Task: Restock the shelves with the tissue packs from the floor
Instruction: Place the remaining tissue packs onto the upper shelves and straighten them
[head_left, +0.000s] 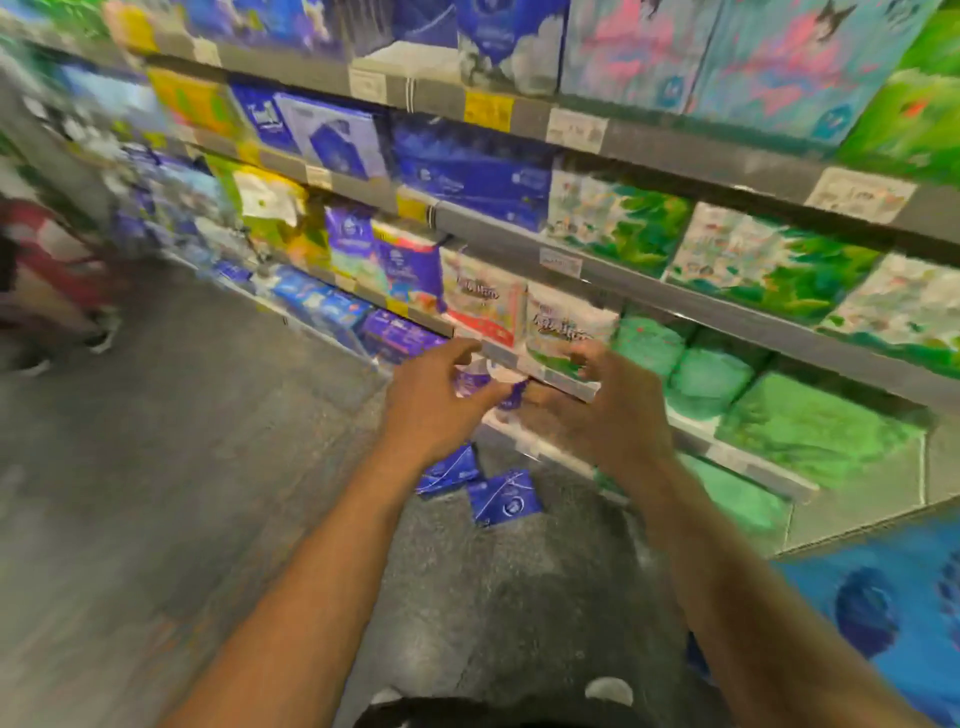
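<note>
Step in hand, as judged: small purple tissue pack (475, 378) being carried up to lower shelf edge (550, 382).

Left hand (434, 402): fingers curled, thumb against pack. Right hand (605, 410): fingers bent; contact with pack's right end likely, not confirmed owing to blur.

Two blue packs (501, 496) noted on floor (208, 441), just below hands, side by side, near shelf base.

Next move calls for: pack to be pushed into gap on shelf, both hands to be released, then floor packs to be collected.
</note>
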